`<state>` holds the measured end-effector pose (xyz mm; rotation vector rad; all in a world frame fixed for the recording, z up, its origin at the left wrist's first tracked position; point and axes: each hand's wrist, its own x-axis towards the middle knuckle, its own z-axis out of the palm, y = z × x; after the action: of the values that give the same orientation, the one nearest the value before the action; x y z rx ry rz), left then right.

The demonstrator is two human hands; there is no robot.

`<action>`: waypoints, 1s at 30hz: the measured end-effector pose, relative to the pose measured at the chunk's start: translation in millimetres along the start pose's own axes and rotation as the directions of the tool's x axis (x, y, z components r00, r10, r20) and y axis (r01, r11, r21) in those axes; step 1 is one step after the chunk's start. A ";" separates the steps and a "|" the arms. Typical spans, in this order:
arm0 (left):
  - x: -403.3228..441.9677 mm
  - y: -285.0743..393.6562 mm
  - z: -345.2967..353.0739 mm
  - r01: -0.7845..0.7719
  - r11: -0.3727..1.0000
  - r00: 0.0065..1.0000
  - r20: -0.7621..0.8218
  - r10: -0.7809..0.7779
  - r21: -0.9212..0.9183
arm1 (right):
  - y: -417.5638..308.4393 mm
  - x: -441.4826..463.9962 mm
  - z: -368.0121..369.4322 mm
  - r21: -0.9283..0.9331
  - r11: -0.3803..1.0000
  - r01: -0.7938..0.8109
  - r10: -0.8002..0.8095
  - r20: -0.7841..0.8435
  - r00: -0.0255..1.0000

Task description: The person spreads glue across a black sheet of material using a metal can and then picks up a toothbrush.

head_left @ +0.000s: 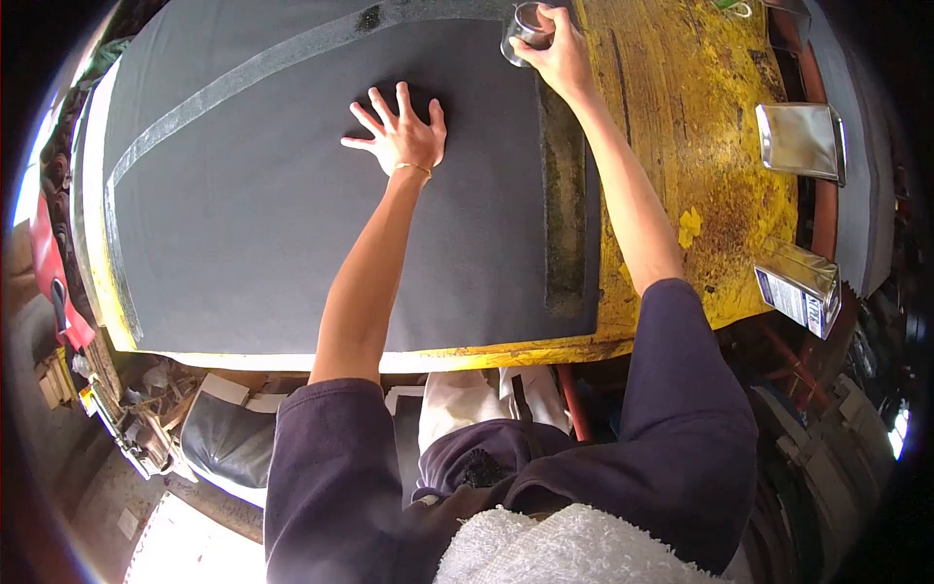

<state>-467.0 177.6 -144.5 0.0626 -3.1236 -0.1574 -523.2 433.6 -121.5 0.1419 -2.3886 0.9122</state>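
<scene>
My left hand (397, 138) lies flat on a large black sheet (292, 224), its fingers spread. Up at the top edge of the view, my right hand (559, 54) is closed around a shiny, see-through or metallic cup (518, 44). The cup is tilted over the sheet's far right corner; what it contains, if anything, I cannot make out. A glossy grey band (224, 86) runs along the sheet's far and left edges. Down its right side goes a darker, speckled wet-looking band (564, 214).
Under the sheet is a worn yellow table (671, 136), stained brown on the right. A metal can (801, 141) and a second can with a blue-and-white label (800, 284) are at its right edge. A black-covered seat (229, 438) stands below left, near a red piece (60, 273).
</scene>
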 end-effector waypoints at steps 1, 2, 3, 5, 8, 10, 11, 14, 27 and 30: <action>1.3 0.1 0.3 0.001 1.000 1.000 -0.001 -0.001 -0.003 | -3.0 -12.2 -1.5 0.028 0.999 -0.018 0.017 0.007 1.000; -0.1 0.6 -1.0 0.001 1.000 1.000 0.002 -0.001 -0.006 | -10.7 -22.2 -6.7 0.023 1.000 -0.020 0.020 0.009 1.000; -0.8 0.5 -2.7 -0.004 1.000 1.000 0.008 0.004 -0.013 | -18.6 -31.9 -11.9 0.033 0.998 -0.050 0.049 0.021 0.999; -0.5 -1.2 1.5 -0.010 1.000 1.000 -0.002 0.010 -0.015 | -33.3 -53.0 -20.6 0.045 0.994 -0.104 0.103 0.031 0.994; 0.6 -0.1 -0.3 -0.013 1.000 1.000 0.011 0.014 -0.015 | -56.8 -88.2 -35.1 0.059 0.990 -0.126 0.125 0.032 0.992; 0.6 -1.2 3.9 -0.019 1.000 0.999 -0.031 0.018 -0.024 | -69.5 -112.4 -43.8 0.045 0.991 -0.127 0.126 0.025 0.992; 0.2 -3.0 7.0 -0.053 0.998 0.994 -0.100 0.050 -0.031 | -76.8 -124.8 -48.8 0.056 0.993 -0.099 0.098 0.021 0.995; 2.6 -6.2 14.5 -0.051 0.998 0.997 -0.060 0.049 -0.033 | -103.9 -163.8 -67.5 0.057 0.995 -0.078 0.076 0.038 0.996; -3.1 1.2 -14.4 -0.009 0.998 0.995 0.099 0.004 0.054 | -170.5 -276.2 -120.7 0.155 0.985 -0.078 0.066 0.081 0.995; -3.2 -1.3 -17.8 -0.032 0.998 0.991 0.134 0.023 0.060 | -175.6 -291.0 -126.1 0.139 0.988 -0.074 0.063 0.083 0.995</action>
<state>-463.4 174.6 -127.0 0.0097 -3.2608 -0.0674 -170.6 351.3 -103.1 0.1536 -2.4124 1.1284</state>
